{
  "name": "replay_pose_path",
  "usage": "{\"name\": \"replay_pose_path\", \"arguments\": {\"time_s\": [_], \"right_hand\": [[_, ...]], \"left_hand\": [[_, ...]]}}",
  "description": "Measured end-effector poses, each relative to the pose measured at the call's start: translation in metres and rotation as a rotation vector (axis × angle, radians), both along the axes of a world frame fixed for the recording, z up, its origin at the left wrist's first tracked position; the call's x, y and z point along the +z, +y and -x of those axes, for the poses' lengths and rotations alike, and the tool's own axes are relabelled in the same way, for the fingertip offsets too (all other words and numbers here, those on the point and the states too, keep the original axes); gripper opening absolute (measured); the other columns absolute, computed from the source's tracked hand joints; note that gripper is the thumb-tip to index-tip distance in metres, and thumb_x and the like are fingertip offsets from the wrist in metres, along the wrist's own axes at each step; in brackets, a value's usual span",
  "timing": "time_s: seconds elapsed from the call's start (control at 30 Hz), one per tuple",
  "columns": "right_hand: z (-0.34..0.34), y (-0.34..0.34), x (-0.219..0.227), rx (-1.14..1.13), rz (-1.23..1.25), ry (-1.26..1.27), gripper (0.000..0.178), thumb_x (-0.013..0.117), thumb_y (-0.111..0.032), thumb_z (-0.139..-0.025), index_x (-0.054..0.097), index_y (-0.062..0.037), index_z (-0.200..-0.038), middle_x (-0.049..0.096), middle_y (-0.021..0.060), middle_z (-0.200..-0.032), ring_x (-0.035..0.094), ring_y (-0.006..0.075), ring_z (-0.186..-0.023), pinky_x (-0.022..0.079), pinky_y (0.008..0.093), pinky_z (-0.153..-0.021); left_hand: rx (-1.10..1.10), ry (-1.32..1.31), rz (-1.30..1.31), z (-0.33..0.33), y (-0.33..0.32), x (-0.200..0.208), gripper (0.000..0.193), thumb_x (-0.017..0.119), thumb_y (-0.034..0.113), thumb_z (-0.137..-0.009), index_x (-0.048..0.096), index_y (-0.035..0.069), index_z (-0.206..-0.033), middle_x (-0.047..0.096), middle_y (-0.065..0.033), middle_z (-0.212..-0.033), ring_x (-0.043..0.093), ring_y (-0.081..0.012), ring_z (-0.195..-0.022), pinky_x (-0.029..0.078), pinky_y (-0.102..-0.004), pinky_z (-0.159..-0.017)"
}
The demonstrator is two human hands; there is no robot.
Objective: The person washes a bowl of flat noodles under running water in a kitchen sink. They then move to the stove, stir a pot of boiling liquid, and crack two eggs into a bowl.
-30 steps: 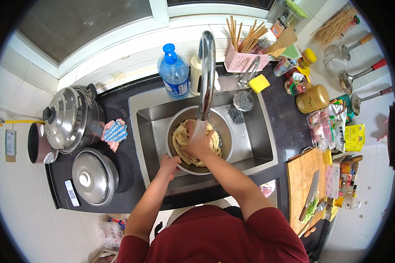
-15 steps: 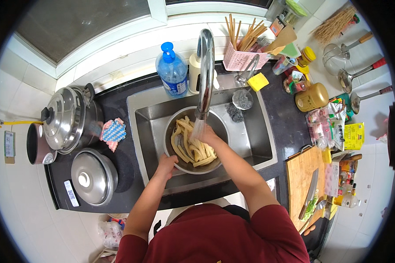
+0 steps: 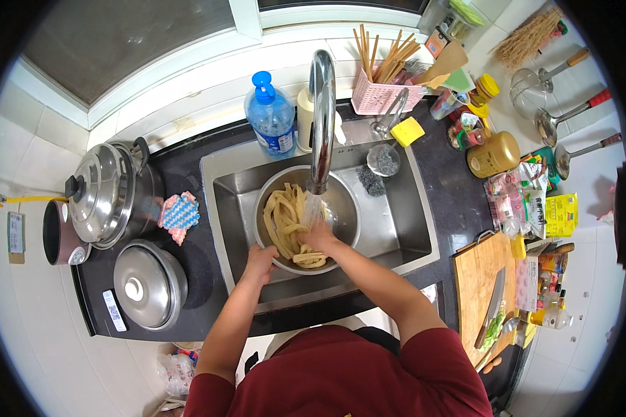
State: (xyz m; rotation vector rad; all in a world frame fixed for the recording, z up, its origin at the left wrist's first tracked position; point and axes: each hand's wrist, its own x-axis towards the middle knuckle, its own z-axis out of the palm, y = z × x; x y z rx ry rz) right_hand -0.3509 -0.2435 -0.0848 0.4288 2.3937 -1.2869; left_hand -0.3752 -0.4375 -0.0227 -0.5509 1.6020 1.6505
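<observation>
A round metal bowl (image 3: pixel 348 208) sits in the left part of the sink (image 3: pixel 405 229), under the tap (image 3: pixel 321 118). Water runs from the spout into it. Long, pale yellow strips (image 3: pixel 283 217), which look like soaked tofu skin sticks, lie heaped in the bowl's left half. At the bowl's near left rim, my left hand (image 3: pixel 261 263) is closed on the edge. My right hand (image 3: pixel 320 238) is inside the bowl beneath the stream, its fingers curled against the strips; its fingertips are partly hidden.
Steel wool and a strainer (image 3: pixel 383 160) occupy the sink's far right corner, near a yellow sponge (image 3: pixel 407 131). A blue pump bottle (image 3: pixel 271 118) stands behind. Lidded pots (image 3: pixel 146 281) are on the left; a knife (image 3: pixel 492 306) lies on a cutting board (image 3: pixel 473 267) at right.
My right hand has moved nearer and slightly left within the bowl, and the strips have shifted around it. The bowl sits slightly further left. My left hand stays at the rim.
</observation>
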Motion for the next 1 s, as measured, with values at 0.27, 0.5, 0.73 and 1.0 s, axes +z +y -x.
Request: {"name": "replay_pose_path", "arguments": {"time_s": [0.27, 0.5, 0.73, 1.0], "right_hand": [[0.03, 0.042, 0.053, 0.155, -0.333, -0.022, 0.068, 0.067, -0.051, -0.075, 0.055, -0.0053, -0.124, 0.057, 0.0232, -0.123, 0.055, 0.0364, -0.115, 0.043, 0.0473, -0.096], [0.032, -0.026, -0.012, 0.139, -0.385, 0.321, 0.058, 0.072, -0.04, -0.07, 0.06, -0.0034, -0.113, 0.057, 0.022, -0.119, 0.052, 0.0394, -0.114, 0.041, 0.0493, -0.097], [-0.018, -0.001, 0.09, 0.385, -0.35, 0.196, 0.065, 0.071, -0.035, -0.073, 0.05, -0.0115, -0.13, 0.044, 0.0204, -0.135, 0.044, 0.0417, -0.122, 0.039, 0.0505, -0.099], [0.013, 0.011, 0.043, -0.193, -0.288, -0.15, 0.089, 0.069, -0.047, -0.077, 0.027, -0.0119, -0.147, 0.031, 0.0215, -0.147, 0.035, 0.0448, -0.129, 0.035, 0.0569, -0.102]], "left_hand": [[-0.033, -0.008, 0.029, -0.006, -0.005, -0.005, 0.04, 0.055, -0.001, -0.074, 0.054, -0.002, -0.114, 0.063, -0.0122, -0.1, 0.065, -0.0253, -0.08, 0.054, -0.0389, -0.062], [-0.037, -0.044, -0.01, -0.009, 0.009, 0.005, 0.036, 0.055, -0.001, -0.075, 0.051, -0.004, -0.111, 0.061, -0.0149, -0.101, 0.064, -0.0289, -0.081, 0.055, -0.042, -0.062], [0.12, -0.052, -0.01, -0.015, -0.003, -0.003, 0.039, 0.055, -0.003, -0.074, 0.047, -0.005, -0.112, 0.059, -0.0175, -0.104, 0.063, -0.0311, -0.082, 0.057, -0.0441, -0.062], [0.046, 0.024, 0.037, -0.019, 0.007, -0.01, 0.036, 0.057, -0.001, -0.076, 0.053, -0.001, -0.111, 0.063, -0.0128, -0.1, 0.063, -0.0265, -0.081, 0.052, -0.0409, -0.06]]}}
